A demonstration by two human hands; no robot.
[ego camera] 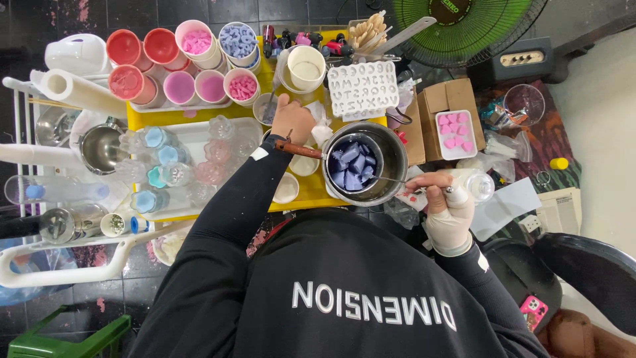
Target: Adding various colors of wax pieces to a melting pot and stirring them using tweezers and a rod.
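The gloved right hand [445, 207] pinches a thin metal stirrer [397, 180] whose tip sits among blue wax chunks [352, 169] in a small pot [361, 163] on the yellow table [149, 119]. The bare left hand [292, 121] closes around the pot's wooden handle [298, 149], below a white letter mould [362, 88]

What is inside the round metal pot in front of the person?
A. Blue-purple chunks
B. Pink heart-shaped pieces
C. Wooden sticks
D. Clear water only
A: the round metal pot holds blue-purple chunks, while the gloved right hand holds a thin metal tool reaching into it and the left hand grips the wooden handle.
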